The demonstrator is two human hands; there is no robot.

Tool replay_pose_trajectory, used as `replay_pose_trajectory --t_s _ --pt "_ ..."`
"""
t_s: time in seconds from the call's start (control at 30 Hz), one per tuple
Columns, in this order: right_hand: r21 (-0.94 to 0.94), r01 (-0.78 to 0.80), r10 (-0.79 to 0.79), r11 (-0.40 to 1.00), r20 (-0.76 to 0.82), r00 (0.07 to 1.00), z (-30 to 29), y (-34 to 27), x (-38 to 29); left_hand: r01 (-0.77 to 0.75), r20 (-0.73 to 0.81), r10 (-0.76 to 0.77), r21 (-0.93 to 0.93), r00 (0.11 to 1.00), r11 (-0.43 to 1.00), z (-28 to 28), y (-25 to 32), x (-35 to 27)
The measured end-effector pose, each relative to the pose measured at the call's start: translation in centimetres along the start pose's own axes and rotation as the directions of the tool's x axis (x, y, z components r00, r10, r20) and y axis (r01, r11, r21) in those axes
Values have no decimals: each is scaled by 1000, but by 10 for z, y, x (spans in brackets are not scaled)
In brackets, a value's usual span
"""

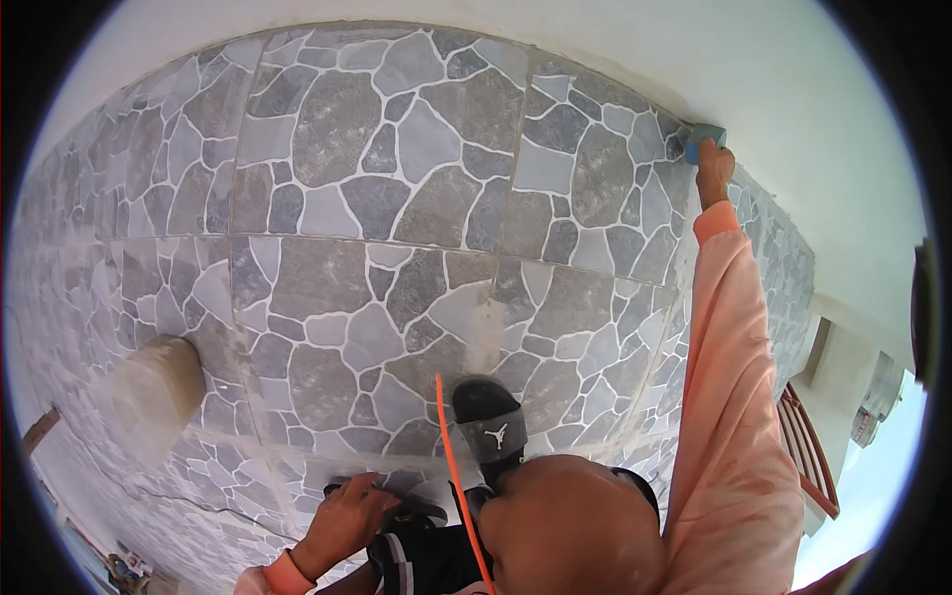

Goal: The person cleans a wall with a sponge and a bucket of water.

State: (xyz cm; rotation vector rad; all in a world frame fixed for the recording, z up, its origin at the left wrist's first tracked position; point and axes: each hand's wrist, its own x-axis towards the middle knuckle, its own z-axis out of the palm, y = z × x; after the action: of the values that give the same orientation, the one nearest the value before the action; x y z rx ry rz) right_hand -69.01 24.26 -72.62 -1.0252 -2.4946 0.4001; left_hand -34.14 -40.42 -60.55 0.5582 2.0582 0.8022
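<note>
My right hand (715, 169) reaches out at the upper right and grips a small blue-grey block (706, 138), perhaps a sponge, where the tiled floor (335, 126) meets the pale wall (595, 44). At the lower left, my left hand (348, 520) hangs with bent, parted fingers near my leg and holds nothing visible. Stone-patterned tiles with white vein lines spread before me. A black slide sandal (487, 420) is on my foot, beside my bare knee (576, 524). An orange cord (455, 461) dangles in front of me.
A beige pillar or block (160, 390) stands on the tiles at the left. A thin dark cable (216, 509) crosses the floor at the lower left. Red-brown railing bars (807, 446) lie beyond my right sleeve. Dusty joints run between the tiles.
</note>
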Motion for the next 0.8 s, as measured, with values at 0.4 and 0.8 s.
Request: replay_pose_trajectory --t_s 0.4,0.8 --pt "-420 67 -33 905 87 996 -18 68 44 19 -36 -18 40 999 999 -5 4 5" --pt "-192 379 -398 905 -70 915 -16 65 28 26 4 -26 66 1000 998 -6 -1 11"
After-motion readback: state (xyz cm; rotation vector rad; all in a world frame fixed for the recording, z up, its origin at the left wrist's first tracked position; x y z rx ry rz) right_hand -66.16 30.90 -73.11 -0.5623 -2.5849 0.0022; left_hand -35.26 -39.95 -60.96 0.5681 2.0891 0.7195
